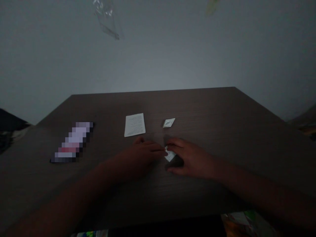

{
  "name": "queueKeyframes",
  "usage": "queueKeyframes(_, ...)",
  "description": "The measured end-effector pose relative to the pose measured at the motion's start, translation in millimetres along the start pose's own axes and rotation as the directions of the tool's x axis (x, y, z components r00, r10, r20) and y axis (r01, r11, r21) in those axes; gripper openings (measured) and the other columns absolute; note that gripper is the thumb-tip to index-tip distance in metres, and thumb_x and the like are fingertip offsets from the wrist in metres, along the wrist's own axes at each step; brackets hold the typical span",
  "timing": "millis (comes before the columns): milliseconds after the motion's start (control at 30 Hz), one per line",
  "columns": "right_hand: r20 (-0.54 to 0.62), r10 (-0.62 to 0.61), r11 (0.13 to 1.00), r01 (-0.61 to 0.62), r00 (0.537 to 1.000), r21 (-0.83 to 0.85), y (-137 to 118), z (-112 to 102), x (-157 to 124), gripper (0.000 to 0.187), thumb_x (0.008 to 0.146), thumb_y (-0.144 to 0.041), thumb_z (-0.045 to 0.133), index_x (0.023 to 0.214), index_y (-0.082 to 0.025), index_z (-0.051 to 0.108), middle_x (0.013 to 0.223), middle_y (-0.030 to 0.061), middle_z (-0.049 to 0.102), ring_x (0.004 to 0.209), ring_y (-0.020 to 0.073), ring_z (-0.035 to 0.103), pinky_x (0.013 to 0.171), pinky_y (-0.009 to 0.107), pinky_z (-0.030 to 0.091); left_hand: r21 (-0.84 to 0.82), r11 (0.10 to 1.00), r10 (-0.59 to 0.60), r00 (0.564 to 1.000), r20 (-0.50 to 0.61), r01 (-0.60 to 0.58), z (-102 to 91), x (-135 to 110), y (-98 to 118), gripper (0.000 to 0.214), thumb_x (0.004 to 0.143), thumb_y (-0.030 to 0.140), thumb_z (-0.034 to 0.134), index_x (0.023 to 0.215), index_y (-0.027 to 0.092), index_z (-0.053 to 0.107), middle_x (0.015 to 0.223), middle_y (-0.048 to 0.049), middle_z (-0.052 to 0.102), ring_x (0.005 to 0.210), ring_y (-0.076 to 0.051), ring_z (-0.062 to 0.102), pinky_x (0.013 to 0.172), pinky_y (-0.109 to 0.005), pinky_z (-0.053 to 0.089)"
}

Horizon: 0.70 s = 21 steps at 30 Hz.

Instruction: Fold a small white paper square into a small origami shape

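Observation:
Both my hands rest on a dark wooden table [222, 112] in dim light. Between them lies a small folded white paper piece [170, 154]. My left hand [144, 154] has its fingertips pressed on the piece's left edge. My right hand [191, 158] pinches the piece from the right, with fingers curled over it. A flat white paper sheet [134, 124] lies just beyond my left hand. A smaller folded white paper [169, 122] sits beyond my right hand.
A blurred-out rectangular object [72, 142] lies on the table's left part. A grey wall [158, 49] rises behind the table, with a clear plastic bag [106, 18] hanging on it. Colourful items [242, 222] show below the table's near edge.

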State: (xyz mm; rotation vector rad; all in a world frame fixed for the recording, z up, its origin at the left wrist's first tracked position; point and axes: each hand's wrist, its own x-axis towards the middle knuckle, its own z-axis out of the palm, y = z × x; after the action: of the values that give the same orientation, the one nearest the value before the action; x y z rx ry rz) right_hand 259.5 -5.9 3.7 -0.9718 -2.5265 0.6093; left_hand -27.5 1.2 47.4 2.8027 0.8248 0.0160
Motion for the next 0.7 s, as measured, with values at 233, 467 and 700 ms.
queueKeyframes(233, -0.186, -0.031, 0.994, 0.050, 0.982, 0.099, 23.3, 0.5, 2.2, 0.009, 0.114, -0.019, 0.070, 0.114, -0.024, 0.078, 0.123, 0.0107, 0.082, 0.117, 0.0267, 0.080, 0.104, 0.043, 0.067, 0.041, 0.997, 0.063, 0.998, -0.011, -0.063, 12.3, -1.1, 0.7, 0.048, 0.110, 0.008, 0.072, 0.151, 0.032, 0.079, 0.167, -0.0026, 0.079, 0.156, -0.031, 0.070, 0.125, -0.048, 0.046)
queueKeyframes(467, -0.188, 0.012, 1.000, -0.006, 0.982, 0.029, 19.8, 8.1, 3.8, 0.014, 0.101, -0.013, 0.080, 0.104, -0.024, 0.072, 0.108, 0.0068, 0.077, 0.107, 0.0270, 0.075, 0.097, 0.041, 0.062, 0.031, 0.997, 0.073, 0.997, -0.030, -0.072, 17.1, -2.5, 2.2, 0.054, 0.108, 0.011, 0.074, 0.156, 0.036, 0.079, 0.169, -0.0031, 0.077, 0.158, -0.032, 0.067, 0.125, -0.050, 0.048)
queueKeyframes(700, -0.181, 0.049, 0.998, -0.042, 0.982, 0.046, 17.7, 7.9, 6.1, 0.016, 0.099, -0.013, 0.082, 0.102, -0.025, 0.072, 0.103, 0.0045, 0.077, 0.104, 0.0264, 0.074, 0.097, 0.041, 0.060, 0.017, 0.999, 0.042, 0.999, -0.007, -0.042, 13.0, -2.1, 2.8, 0.059, 0.109, 0.009, 0.073, 0.158, 0.043, 0.079, 0.171, 0.0000, 0.074, 0.157, -0.031, 0.066, 0.129, -0.048, 0.047)
